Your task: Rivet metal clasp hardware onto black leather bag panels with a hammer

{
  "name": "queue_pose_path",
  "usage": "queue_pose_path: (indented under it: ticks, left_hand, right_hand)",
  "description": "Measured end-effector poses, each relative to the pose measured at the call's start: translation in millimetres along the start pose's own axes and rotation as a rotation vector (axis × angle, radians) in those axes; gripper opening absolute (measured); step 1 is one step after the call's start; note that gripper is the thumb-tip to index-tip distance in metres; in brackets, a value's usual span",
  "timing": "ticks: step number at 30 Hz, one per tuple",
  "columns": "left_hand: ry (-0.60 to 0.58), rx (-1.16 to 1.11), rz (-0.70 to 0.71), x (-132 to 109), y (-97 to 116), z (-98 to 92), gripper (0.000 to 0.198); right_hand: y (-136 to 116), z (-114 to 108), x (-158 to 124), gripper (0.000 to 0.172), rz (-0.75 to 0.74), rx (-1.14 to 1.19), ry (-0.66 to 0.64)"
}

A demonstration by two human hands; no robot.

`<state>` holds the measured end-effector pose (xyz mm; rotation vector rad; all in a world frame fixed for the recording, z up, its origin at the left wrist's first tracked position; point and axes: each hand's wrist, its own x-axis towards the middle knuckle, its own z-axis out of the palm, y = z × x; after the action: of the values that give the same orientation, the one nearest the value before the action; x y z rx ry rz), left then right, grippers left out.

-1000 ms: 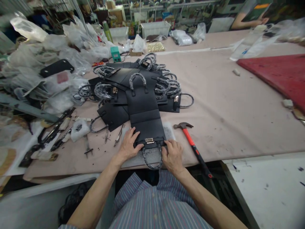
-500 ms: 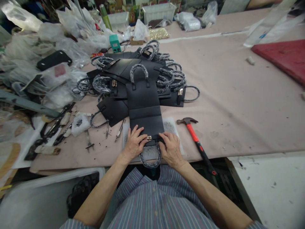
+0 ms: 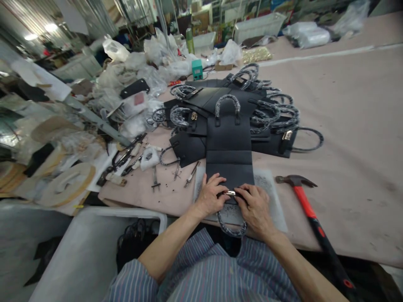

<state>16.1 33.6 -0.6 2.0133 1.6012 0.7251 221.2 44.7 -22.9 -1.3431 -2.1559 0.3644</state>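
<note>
A flat black leather bag panel point(image 3: 229, 147) lies unfolded on the table in front of me, with a wrapped handle at its far end point(image 3: 227, 102) and another hanging over the near edge point(image 3: 232, 228). My left hand point(image 3: 211, 196) and my right hand point(image 3: 254, 205) press down on its near end, fingertips pinched on either side of a small gold metal clasp point(image 3: 230, 193). The panel's near end rests on a worn clear mat point(image 3: 270, 197).
More black bag panels with wrapped handles point(image 3: 270, 115) are piled behind. A red-handled hammer point(image 3: 310, 212) lies to the right. Pliers and small tools point(image 3: 154, 178) lie to the left, beside heaps of plastic bags point(image 3: 132, 79). A grey bin point(image 3: 91, 256) stands below the table edge.
My hands have moved closer together onto the clasp. The view has swung left, so the panel and hammer now sit further right in the picture.
</note>
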Motion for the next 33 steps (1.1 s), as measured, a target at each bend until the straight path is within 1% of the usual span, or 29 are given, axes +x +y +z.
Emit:
queue_pose_path:
  ticks: [3,6,8,9,10,12,14,15,16,17,18,19,21,24,27,29,30,31,33]
  left_hand:
    - [0.017,-0.008,-0.003,-0.5,8.6,4.9,0.013]
    - [0.002,-0.025,-0.001,-1.1,13.9,8.4,0.014]
    - [-0.004,-0.077,-0.01,-1.9,11.8,5.4,0.016]
    - [0.013,-0.114,-0.022,-2.7,8.3,0.6,0.016]
    - [0.056,-0.149,-0.046,-3.9,2.9,-7.1,0.016]
    - [0.199,-0.168,-0.139,-6.5,-13.6,-31.6,0.018]
    - [0.337,-0.086,-0.292,-6.3,-36.3,-64.8,0.02]
    - [0.364,-0.019,-0.385,-4.4,-48.7,-82.0,0.021]
    - [0.36,0.048,-0.479,-1.5,-60.6,-97.9,0.019]
    - [0.324,0.101,-0.55,2.0,-71.4,-111.2,0.019]
    - [0.279,0.141,-0.591,5.7,-80.3,-121.2,0.019]
    - [0.224,0.169,-0.606,9.2,-87.0,-127.2,0.019]
    - [0.114,0.196,-0.573,15.0,-93.5,-128.2,0.019]
    - [-0.023,0.212,-0.521,20.7,-90.2,-111.2,0.019]
    - [-0.087,0.223,-0.533,23.9,-82.6,-95.1,0.019]
    - [-0.064,0.225,-0.546,23.0,-81.1,-96.0,0.02]
    - [-0.03,0.237,-0.551,20.8,-82.2,-101.1,0.022]
    - [0.01,0.264,-0.561,16.9,-84.9,-108.9,0.024]
    - [0.096,0.381,-0.608,4.1,-95.0,-130.9,0.028]
  right_hand:
    - [8.9,-1.2,-1.6,0.025,-0.045,-0.012,0.012]
    - [12.6,-1.7,-4.4,0.028,-0.048,-0.023,0.061]
    - [12.4,-0.3,-5.6,0.029,-0.043,-0.031,0.092]
    - [11.9,0.6,-6.0,0.029,-0.042,-0.032,0.099]
    - [11.3,1.5,-6.2,0.029,-0.039,-0.028,0.101]
    - [10.3,2.9,-6.2,0.028,-0.028,-0.012,0.094]
    - [9.8,3.5,-6.0,0.027,-0.014,0.007,0.088]
    - [9.7,3.7,-5.9,0.027,-0.008,0.012,0.087]
    - [9.6,3.7,-5.7,0.026,-0.003,0.013,0.088]
    - [9.5,3.7,-5.7,0.026,0.0,0.01,0.09]
    - [9.4,3.7,-5.6,0.025,0.003,0.002,0.095]
    - [9.2,3.6,-5.6,0.026,0.006,-0.007,0.102]
    - [8.7,3.4,-5.5,0.026,0.005,-0.018,0.113]
    - [7.9,2.6,-5.4,0.025,0.002,-0.011,0.107]
    - [7.4,1.6,-5.1,0.025,0.004,0.002,0.092]
    - [7.2,1.2,-4.9,0.026,0.006,0.003,0.091]
    - [7.2,1.2,-4.8,0.026,0.008,0.002,0.093]
    - [7.0,1.2,-4.8,0.027,0.012,0.0,0.097]
    - [6.3,0.9,-4.8,0.026,0.021,0.002,0.1]
